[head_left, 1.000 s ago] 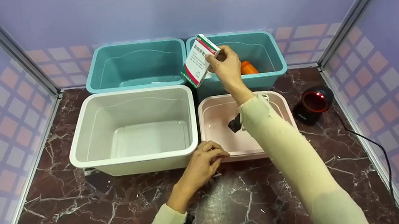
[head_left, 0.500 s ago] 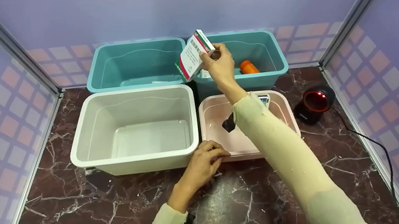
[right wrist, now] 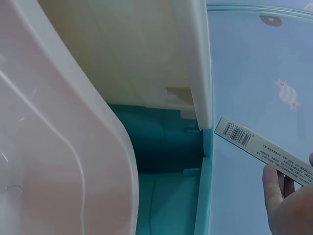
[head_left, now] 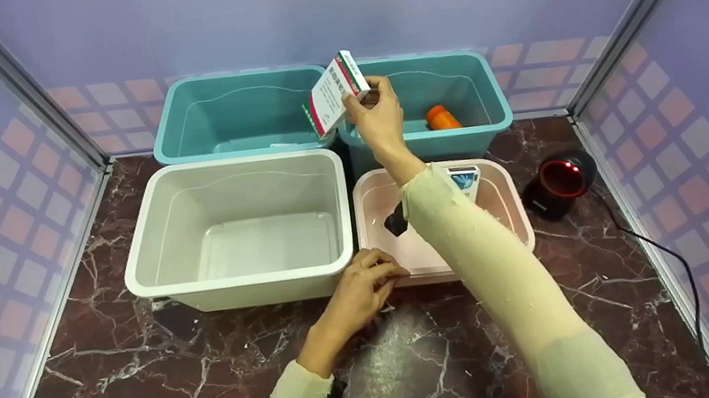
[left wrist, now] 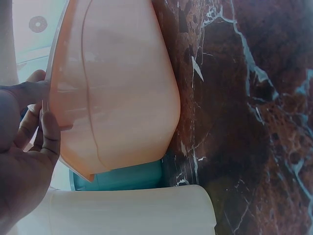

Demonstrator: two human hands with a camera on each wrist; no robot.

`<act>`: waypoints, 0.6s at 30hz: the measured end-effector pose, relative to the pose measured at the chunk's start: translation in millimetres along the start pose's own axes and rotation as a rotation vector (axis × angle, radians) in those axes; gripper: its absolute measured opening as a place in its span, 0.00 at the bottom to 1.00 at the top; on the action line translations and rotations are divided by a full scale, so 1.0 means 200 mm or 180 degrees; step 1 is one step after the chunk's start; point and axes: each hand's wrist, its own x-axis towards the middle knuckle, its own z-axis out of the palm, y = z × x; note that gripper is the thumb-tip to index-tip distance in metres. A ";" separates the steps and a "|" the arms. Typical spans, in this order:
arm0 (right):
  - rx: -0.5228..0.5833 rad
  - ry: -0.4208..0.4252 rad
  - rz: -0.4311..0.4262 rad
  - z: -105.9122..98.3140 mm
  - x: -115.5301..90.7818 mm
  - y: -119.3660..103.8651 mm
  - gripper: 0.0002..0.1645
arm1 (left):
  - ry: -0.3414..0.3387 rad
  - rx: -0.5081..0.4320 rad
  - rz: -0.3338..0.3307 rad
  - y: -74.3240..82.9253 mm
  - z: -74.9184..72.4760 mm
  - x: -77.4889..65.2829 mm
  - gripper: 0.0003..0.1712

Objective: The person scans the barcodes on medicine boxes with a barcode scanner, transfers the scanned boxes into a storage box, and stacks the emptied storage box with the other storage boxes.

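My right hand (head_left: pixel 378 115) holds a flat white medicine box (head_left: pixel 335 93) with red and green bands, between thumb and fingers. The box is tilted above the adjoining rims of the two teal bins. In the right wrist view, the narrow side of the medicine box (right wrist: pixel 264 151) shows a barcode. My left hand (head_left: pixel 362 286) grips the front left rim of the pink bin (head_left: pixel 451 273); the left wrist view shows thumb and fingers around the rim of that pink bin (left wrist: pixel 117 83). A small box with a blue picture (head_left: pixel 464 180) stands inside the pink bin, partly behind my right sleeve.
The left teal bin (head_left: pixel 247 151) and the right teal bin (head_left: pixel 454 132) stand along the back wall. An orange bottle (head_left: pixel 441 117) lies in the right one. A white bin (head_left: pixel 243 280) stands front left. A black scanner (head_left: pixel 559 184) with a cable stands at right.
My right hand has moved left and slightly back with the medicine box, from over the right teal bin towards the left one. More of the small box in the pink bin shows. The left hand stays put.
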 end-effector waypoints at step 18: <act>-0.0334 -0.0278 0.0056 0.06 -0.03 0.03 0.26 | 0.0057 -0.0040 0.0093 -0.01 0.00 0.00 0.08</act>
